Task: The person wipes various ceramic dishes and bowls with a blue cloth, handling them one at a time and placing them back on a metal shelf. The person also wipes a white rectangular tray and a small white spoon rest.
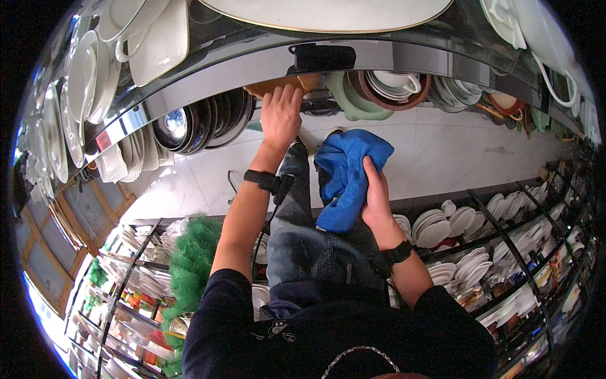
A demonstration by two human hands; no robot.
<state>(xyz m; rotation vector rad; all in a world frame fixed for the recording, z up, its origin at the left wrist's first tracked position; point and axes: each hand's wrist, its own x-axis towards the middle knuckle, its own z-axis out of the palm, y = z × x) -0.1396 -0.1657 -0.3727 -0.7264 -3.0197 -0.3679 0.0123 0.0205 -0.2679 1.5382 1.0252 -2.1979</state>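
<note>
My left hand [282,115] reaches up to the near edge of a brown, wood-like item [276,86] on a lower shelf, its fingers over that edge; whether they grip it is hidden. A blue cloth [352,170] hangs bunched in my right hand [377,192], the thumb lying on top. Dark round plates [208,121] stand on edge left of my left hand. To the right of the brown item are a green scalloped dish [350,102] and a brown-red bowl [423,92] with white dishes and a cup in it.
A dark glossy shelf edge [227,66] curves across above my hands, with a large white platter [326,14] on top. White dishes [90,85] crowd the left. Behind me are black metal racks [509,237] of plates and a green feathery decoration [191,265]. Pale floor tiles [440,151] show between.
</note>
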